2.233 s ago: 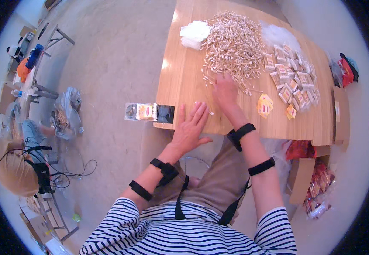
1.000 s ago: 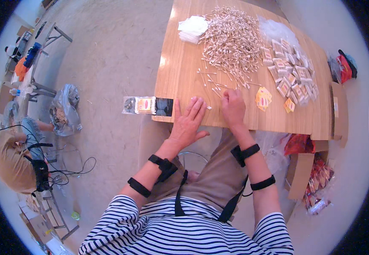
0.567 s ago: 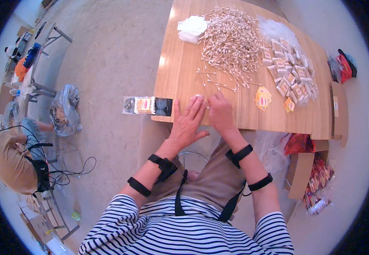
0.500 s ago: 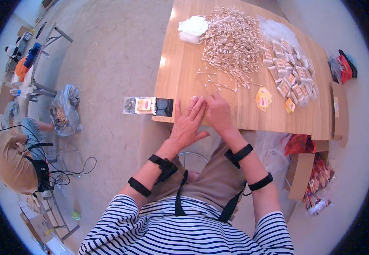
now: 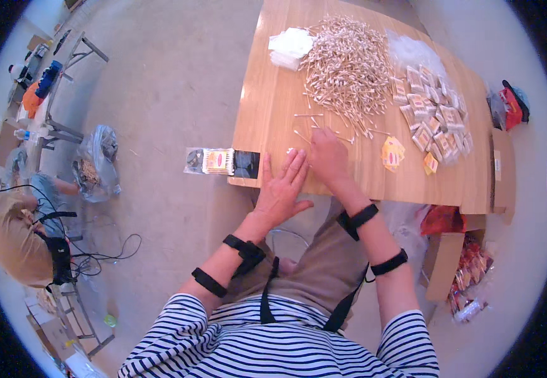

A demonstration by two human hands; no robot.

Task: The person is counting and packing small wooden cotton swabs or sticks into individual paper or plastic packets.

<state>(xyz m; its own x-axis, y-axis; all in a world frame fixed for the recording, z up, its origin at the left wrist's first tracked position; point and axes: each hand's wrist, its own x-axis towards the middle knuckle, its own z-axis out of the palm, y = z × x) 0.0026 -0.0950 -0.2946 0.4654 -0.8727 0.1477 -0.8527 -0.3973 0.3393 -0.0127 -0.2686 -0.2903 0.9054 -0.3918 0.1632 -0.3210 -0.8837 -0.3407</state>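
Observation:
My left hand (image 5: pixel 280 194) lies palm down at the table's near edge, its fingers stretched out. Small white cotton tips (image 5: pixel 290 151) show just past its fingertips; what lies under the palm is hidden. Beside it, my right hand (image 5: pixel 329 160) reaches farther in with its fingers curled together among loose cotton swabs (image 5: pixel 308 115). Whatever is between those fingertips is hidden. Left of my left hand, a clear bag (image 5: pixel 218 161) of swabs with a yellow-and-red label rests on a black holder (image 5: pixel 246 164) and sticks out past the table's edge.
A big heap of cotton swabs (image 5: pixel 348 69) covers the table's far middle. White sheets (image 5: pixel 290 47) lie left of it, clear plastic bags (image 5: pixel 417 55) and filled packs (image 5: pixel 434 113) right. Yellow cards (image 5: pixel 392 153) lie nearer. An open carton (image 5: pixel 446 261) stands below right; a person (image 5: pixel 25 230) sits left.
My right hand has moved away from my left fingertips, slightly right and farther onto the table toward the loose swabs. My left hand stays flat. The whole view has shifted slightly.

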